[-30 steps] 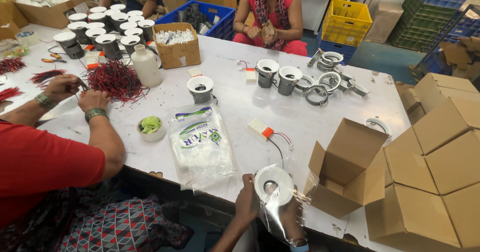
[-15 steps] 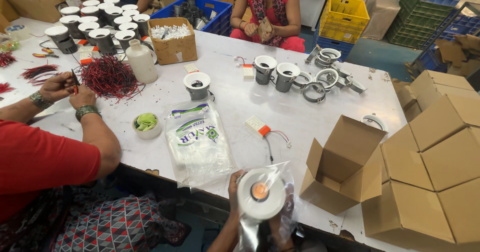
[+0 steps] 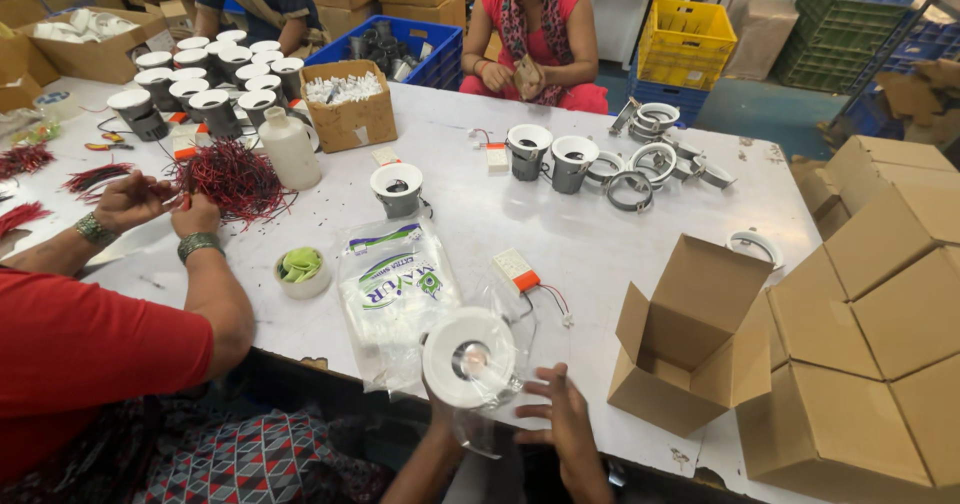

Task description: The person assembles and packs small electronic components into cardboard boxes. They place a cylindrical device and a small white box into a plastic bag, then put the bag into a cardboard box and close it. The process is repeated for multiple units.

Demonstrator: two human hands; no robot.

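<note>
1. Round white plastic downlight fixture (image 3: 468,356) in a clear plastic bag (image 3: 478,419) sits at the table's near edge, at 6 o'clock.
2. Left hand (image 3: 440,419) grips it from below, fingers mostly hidden; right hand (image 3: 563,426) rests fingers spread on the bag.
3. The step looks like bagging; next calls for seating the light fully.
4. Open brown cardboard box (image 3: 690,334) waits at 3 o'clock; small white driver with red wires (image 3: 518,269) and printed plastic packet (image 3: 398,289) crowd 12 o'clock.

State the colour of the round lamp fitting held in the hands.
White round lamp fitting; head view.
</note>
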